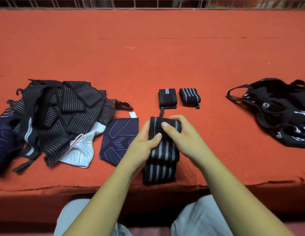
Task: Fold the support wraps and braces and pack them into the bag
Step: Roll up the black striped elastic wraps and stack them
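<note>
A black wrap with grey stripes (161, 160) lies lengthwise near the front edge of the orange surface, its far end partly rolled. My left hand (142, 143) grips that rolled end from the left, thumb on top. My right hand (180, 133) grips it from the right, thumb pressed onto the roll. Two folded black wraps (167, 98) (190, 97) lie side by side just beyond. A black drawstring bag (281, 113) with white prints lies at the right. A navy brace with purple lines (120, 140) lies left of my hands.
A tangled pile of black striped wraps (63, 113), with a white brace (83, 149) under it, covers the left side. The orange cloth surface (148, 57) stretches back to a metal railing (148, 4). My knees in light trousers show below the front edge.
</note>
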A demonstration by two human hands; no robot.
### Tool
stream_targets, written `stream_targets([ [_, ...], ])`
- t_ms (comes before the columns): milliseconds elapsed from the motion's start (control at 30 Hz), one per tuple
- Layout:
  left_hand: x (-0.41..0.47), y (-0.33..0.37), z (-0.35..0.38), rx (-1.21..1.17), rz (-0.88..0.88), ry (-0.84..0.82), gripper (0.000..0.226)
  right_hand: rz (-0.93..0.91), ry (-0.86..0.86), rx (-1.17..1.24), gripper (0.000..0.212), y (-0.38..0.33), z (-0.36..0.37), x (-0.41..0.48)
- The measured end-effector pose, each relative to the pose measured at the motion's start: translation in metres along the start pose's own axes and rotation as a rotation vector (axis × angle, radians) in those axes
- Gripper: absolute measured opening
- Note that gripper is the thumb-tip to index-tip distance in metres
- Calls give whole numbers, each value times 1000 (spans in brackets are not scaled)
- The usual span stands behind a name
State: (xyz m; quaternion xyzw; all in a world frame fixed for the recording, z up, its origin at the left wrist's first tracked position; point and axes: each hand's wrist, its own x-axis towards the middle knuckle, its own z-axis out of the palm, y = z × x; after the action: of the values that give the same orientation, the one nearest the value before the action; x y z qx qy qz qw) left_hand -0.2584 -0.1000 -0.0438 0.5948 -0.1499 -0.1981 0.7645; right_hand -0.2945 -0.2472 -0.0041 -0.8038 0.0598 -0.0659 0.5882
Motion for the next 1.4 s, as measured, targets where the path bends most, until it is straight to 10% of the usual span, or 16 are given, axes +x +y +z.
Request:
stream_targets([
  [300,-10,3,8,-187,-410,-62,51,-293,116,92,20,-26,-21,16],
  [900,16,10,-2,-738,-228,321,43,-150,-162,229,38,26,-5,-5],
  [1267,16,12,10,-446,-123,412,66,-5,-179,154,17,45,18,-14],
  [1400,20,1,5,-254,10,398,38,68,-71,166,31,56,28,-14],
])
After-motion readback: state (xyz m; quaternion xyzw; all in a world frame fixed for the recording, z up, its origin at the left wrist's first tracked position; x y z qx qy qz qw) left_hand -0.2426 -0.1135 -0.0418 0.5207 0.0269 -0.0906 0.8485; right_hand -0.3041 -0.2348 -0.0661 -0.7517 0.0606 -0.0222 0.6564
